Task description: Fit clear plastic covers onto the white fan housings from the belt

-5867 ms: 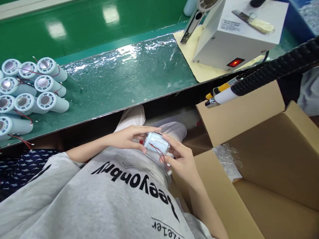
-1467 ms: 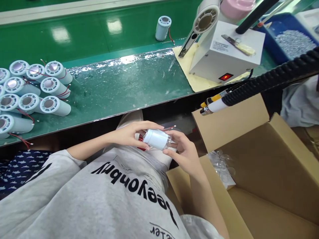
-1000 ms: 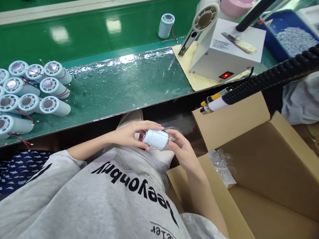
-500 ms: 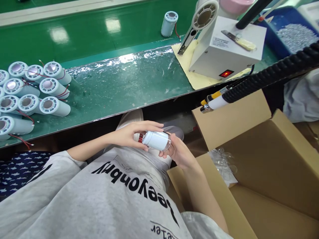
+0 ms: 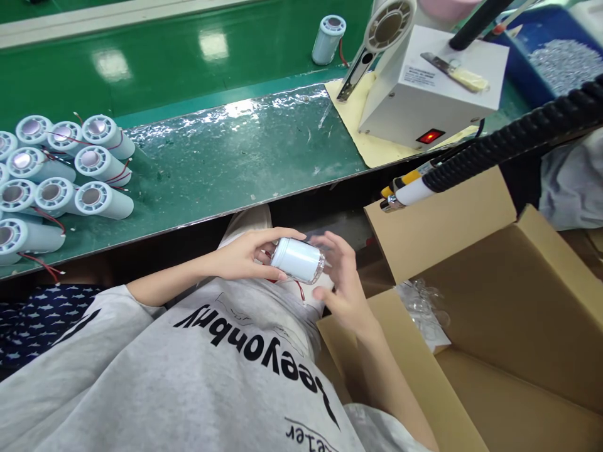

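Observation:
A light-blue plastic cylinder (image 5: 299, 260) lies tilted over my lap, with a clear rim at its right end and a thin red wire hanging below. My left hand (image 5: 252, 254) grips its left end between thumb and fingers. Beside the right end is my right hand (image 5: 343, 276), its fingers apart and slightly blurred; it seems to hold nothing. Whether a fingertip touches the clear rim I cannot tell. Similar light-blue cylinders (image 5: 104, 199) with red wires stand grouped on the bench at the left.
The green bench (image 5: 226, 163) runs in front of me. On it stands a white machine (image 5: 433, 94) with a lit red switch and a knife (image 5: 455, 72) on top. A black ribbed hose (image 5: 513, 135) crosses the right side above an open cardboard box (image 5: 522, 301). Another cylinder (image 5: 326, 45) stands on the green belt.
My right hand has come off the cylinder's right end and spread its fingers. The cylinder has turned, bringing its wire below. The cylinder on the belt has moved right.

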`<state>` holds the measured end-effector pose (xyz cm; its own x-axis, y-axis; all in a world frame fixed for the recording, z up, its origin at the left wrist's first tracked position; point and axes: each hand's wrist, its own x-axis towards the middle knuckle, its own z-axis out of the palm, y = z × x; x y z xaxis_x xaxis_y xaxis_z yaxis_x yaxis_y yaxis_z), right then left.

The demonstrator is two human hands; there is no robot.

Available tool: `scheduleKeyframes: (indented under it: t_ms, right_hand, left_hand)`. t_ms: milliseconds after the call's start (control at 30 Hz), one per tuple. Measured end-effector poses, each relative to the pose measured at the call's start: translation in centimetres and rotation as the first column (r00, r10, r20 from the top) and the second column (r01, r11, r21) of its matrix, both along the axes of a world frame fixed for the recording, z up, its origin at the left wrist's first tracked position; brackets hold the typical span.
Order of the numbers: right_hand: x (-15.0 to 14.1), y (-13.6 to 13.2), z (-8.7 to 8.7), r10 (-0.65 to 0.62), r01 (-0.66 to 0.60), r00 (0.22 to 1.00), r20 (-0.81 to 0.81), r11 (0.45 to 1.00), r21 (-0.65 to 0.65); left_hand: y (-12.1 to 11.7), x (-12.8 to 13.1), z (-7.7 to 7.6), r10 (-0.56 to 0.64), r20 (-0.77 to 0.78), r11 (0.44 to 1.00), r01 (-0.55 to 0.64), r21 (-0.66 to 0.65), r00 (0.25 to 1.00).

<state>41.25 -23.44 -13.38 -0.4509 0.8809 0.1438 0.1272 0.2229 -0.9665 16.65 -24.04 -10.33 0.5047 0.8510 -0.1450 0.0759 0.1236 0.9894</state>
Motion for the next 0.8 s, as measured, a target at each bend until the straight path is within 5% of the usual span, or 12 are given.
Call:
scheduleKeyframes:
  t_ms: [67,133,200,267,367,667,800]
  right_hand:
    - [0.3,0.0,0.0,0.026,-0.045,0.998,0.055,0.928,0.371]
    - [0.4,0.0,0.0,0.069,-0.105,0.993,0.094,0.871,0.481]
    - [0.5,-0.1,0.1,0.102,-0.111,0.994,0.046,0.938,0.327]
    - [0.5,-0.4,0.1,0.111,-0.108,0.992,-0.064,0.993,0.043]
    - [0.5,-0.7,0.1,0.078,-0.118,0.983,-0.165,0.962,-0.246]
    - [0.0,-1.0,0.5,0.049,-0.042,0.999,0.002,0.890,-0.453]
    - [0.5,-1.0,-0.3,0.105,-0.125,0.992,-0.068,0.854,-0.505]
  left_hand:
    - [0.0,0.0,-0.1,-0.014,0.011,0.997,0.015,-0.069,1.000]
    - [0.1,-0.1,-0.1,-0.035,-0.001,0.997,0.035,-0.070,0.999]
    - [0.3,-0.3,0.0,-0.057,-0.005,0.998,0.057,0.002,0.998]
    - [0.5,-0.4,0.0,-0.093,0.017,0.992,0.091,0.085,0.995]
    - [0.6,-0.5,0.0,-0.135,0.075,0.988,0.129,0.084,0.988]
    - [-0.4,0.5,-2.2,-0.087,0.217,0.955,0.144,-0.260,0.972]
    - [0.2,0.5,-2.2,-0.071,0.010,0.943,0.070,-0.325,0.997]
